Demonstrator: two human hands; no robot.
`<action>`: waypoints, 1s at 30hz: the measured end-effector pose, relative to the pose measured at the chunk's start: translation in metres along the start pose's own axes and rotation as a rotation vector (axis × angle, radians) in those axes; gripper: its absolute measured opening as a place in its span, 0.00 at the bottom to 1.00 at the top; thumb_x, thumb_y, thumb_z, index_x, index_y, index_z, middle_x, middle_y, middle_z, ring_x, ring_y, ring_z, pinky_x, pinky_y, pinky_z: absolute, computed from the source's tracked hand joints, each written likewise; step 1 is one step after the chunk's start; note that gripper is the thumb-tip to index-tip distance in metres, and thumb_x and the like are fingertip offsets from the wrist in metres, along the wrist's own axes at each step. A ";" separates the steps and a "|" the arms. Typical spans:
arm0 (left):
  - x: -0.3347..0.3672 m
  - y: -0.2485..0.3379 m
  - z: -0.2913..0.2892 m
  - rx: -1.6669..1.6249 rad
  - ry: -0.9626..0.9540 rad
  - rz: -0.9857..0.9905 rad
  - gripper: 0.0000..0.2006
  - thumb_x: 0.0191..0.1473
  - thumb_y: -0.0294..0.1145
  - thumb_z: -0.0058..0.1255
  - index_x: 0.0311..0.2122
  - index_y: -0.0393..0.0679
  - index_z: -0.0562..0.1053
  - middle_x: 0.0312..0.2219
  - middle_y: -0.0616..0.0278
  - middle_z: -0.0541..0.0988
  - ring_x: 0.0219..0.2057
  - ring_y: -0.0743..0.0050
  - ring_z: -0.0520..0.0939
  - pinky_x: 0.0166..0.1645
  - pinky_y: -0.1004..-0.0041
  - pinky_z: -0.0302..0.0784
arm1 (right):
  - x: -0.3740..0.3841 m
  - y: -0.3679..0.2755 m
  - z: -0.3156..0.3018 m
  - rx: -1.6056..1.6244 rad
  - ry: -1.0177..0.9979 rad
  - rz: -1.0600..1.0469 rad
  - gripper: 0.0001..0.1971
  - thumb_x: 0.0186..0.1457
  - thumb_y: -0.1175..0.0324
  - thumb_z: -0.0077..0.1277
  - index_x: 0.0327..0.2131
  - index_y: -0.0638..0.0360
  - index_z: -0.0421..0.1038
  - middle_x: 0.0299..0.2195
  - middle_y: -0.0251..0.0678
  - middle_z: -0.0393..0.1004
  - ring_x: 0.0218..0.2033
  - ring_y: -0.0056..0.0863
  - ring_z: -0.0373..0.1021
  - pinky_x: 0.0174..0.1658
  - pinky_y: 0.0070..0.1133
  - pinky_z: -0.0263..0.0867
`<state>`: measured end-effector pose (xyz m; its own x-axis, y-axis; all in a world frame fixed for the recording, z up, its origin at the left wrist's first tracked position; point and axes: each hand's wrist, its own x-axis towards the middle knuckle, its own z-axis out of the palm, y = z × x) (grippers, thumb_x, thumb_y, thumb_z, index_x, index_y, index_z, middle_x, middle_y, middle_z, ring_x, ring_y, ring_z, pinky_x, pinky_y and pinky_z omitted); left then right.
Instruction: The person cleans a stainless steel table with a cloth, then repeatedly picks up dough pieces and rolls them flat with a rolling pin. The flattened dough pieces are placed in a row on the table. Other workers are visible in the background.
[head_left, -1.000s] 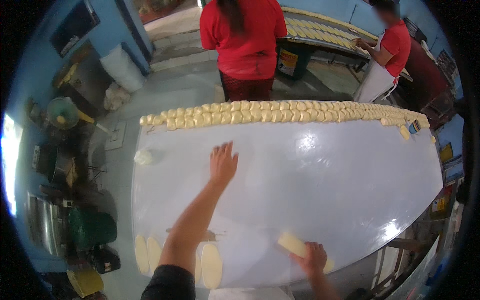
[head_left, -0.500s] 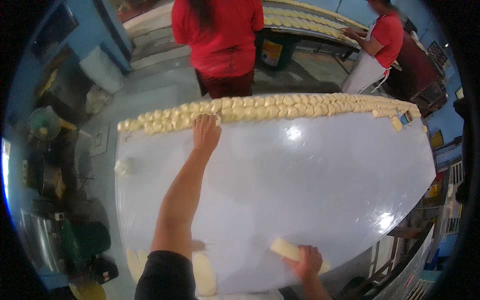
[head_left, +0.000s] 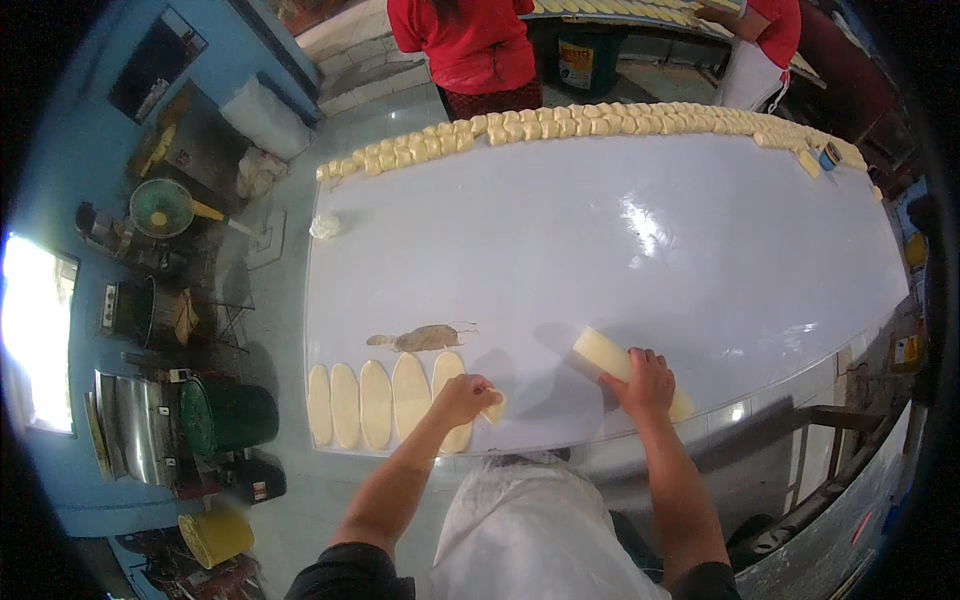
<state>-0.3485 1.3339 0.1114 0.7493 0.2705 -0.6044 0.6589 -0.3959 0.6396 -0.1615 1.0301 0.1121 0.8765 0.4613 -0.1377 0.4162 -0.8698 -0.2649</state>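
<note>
My left hand [head_left: 464,400] is closed on a small dough piece [head_left: 494,407], held at the near edge of the white table [head_left: 560,270]. Beside it several flattened dough ovals [head_left: 376,404] lie side by side at the near left; the hand partly covers the rightmost one. My right hand [head_left: 645,385] grips a thick, pale yellow rolling pin [head_left: 604,352], tilted across the near right of the table. Along the far edge run rows of small dough pieces [head_left: 540,128], packed close together, with a gap left of the middle.
A white lump [head_left: 325,227] and a brown worn patch [head_left: 427,338] show on the tabletop's left side. A small blue object [head_left: 829,156] sits far right. Two people in red stand beyond the table. Left are a fan [head_left: 161,208], green bin [head_left: 228,415] and yellow bucket [head_left: 215,540].
My left hand has come back from the far dough rows to the near edge, bringing a dough piece. My right hand still holds the rolling pin. The view has shifted, showing more near side.
</note>
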 end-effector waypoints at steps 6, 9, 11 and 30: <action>-0.005 0.027 0.015 0.436 0.224 0.066 0.33 0.56 0.57 0.60 0.60 0.45 0.73 0.63 0.46 0.70 0.61 0.54 0.74 0.60 0.60 0.73 | -0.015 0.000 0.004 -0.046 -0.033 0.035 0.32 0.46 0.43 0.68 0.50 0.50 0.72 0.46 0.36 0.77 0.49 0.42 0.73 0.48 0.40 0.71; -0.002 0.014 0.076 0.778 0.551 0.416 0.38 0.63 0.59 0.49 0.70 0.45 0.60 0.68 0.42 0.60 0.70 0.47 0.59 0.73 0.55 0.54 | -0.019 -0.007 0.002 0.009 -0.090 -0.091 0.31 0.46 0.45 0.68 0.51 0.48 0.72 0.48 0.35 0.77 0.50 0.41 0.72 0.49 0.40 0.70; 0.003 0.001 0.084 0.528 0.528 0.517 0.38 0.67 0.56 0.43 0.73 0.44 0.51 0.70 0.40 0.54 0.73 0.44 0.52 0.75 0.50 0.44 | -0.024 -0.017 0.010 -0.029 -0.177 -0.217 0.31 0.45 0.48 0.68 0.52 0.47 0.72 0.48 0.33 0.77 0.51 0.40 0.72 0.50 0.39 0.70; 0.055 -0.021 0.016 0.213 0.777 0.297 0.20 0.68 0.35 0.37 0.57 0.40 0.75 0.69 0.48 0.62 0.73 0.36 0.51 0.73 0.36 0.36 | 0.069 -0.151 0.046 -0.051 -0.083 -0.583 0.40 0.61 0.29 0.42 0.68 0.41 0.61 0.70 0.36 0.59 0.72 0.46 0.51 0.68 0.52 0.52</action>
<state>-0.3222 1.3431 0.0578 0.7730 0.6230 0.1203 0.4600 -0.6808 0.5700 -0.1751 1.2007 0.0991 0.4790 0.8759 -0.0577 0.8364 -0.4753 -0.2730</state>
